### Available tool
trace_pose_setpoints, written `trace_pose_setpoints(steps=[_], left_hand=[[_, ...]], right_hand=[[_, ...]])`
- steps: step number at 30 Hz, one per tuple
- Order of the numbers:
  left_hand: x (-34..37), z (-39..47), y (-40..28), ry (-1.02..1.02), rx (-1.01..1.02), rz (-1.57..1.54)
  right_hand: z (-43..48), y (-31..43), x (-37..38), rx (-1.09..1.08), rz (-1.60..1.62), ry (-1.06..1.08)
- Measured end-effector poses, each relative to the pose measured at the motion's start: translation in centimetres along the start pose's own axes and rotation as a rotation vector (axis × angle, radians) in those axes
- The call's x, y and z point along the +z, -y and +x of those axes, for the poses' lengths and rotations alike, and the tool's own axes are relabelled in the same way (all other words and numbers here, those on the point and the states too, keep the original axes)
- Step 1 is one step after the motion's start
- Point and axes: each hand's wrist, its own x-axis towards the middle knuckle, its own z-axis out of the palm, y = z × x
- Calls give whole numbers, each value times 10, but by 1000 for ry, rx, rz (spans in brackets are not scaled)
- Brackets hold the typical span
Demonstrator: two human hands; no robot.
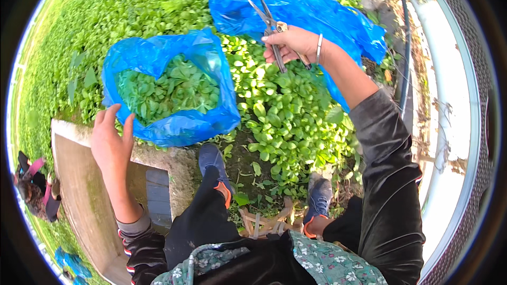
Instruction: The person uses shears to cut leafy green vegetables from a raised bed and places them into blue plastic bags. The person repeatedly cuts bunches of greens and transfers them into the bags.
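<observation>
A pair of metal scissors (273, 33) is in my right hand (291, 43), its blades parted and pointing up and away from me. Beneath that hand grow low, leafy green plants (277, 114). My left hand (113, 138) has its fingers spread at the near left corner of a blue plastic bag (186, 126); I cannot tell whether they touch it. The bag's mouth gapes, and loose green leaves (174, 87) lie inside. A second blue plastic bag (285, 0) is spread over the plants beyond my right hand.
A concrete-edged trough (79, 158) lies to the left. Another person (37, 190) is at the far left, near more blue bags (71, 263). A wooden slatted object (265, 221) sits between my shoes. Along the right run a dark hose (405, 47) and a pale pipe (447, 67).
</observation>
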Motion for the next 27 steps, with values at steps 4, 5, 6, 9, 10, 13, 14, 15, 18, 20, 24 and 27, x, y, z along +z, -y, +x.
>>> trace_pose_setpoints(steps=[4, 5, 6, 9, 10, 13, 14, 15, 18, 20, 24, 27], left_hand=[[-19, 21, -56, -68, 187, -238], [-20, 27, -63, -36, 236, -323], [-16, 36, -68, 70, 230, -287], [10, 79, -59, 419, 374, -101], [23, 98, -54, 695, 377, 82], [70, 128, -34, 1279, -18, -59], [82, 136, -22, 1239, 7, -22], [96, 143, -9, 1189, 32, 20], [141, 170, 31, 435, 277, 3], [172, 213, 59, 95, 210, -114], [230, 295, 88, 22, 293, -124], [229, 319, 69, 562, -221, -326]], right_hand=[[-143, 28, -59, -106, -461, -185], [-177, 23, -63, -219, -490, -208], [-203, 18, -65, -191, -530, -247], [-274, -25, -43, -231, -411, -323], [-288, -48, -34, -202, -348, -293], [-301, -136, -3, -58, -77, -232], [-296, -168, 10, -4, 1, -232], [-285, -198, 25, -3, 100, -226], [-260, -271, 76, 173, 644, -237], [-250, -302, 100, 313, 743, -223], [-260, -335, 124, 382, 304, -41], [-271, -341, 123, 326, 139, -58]])
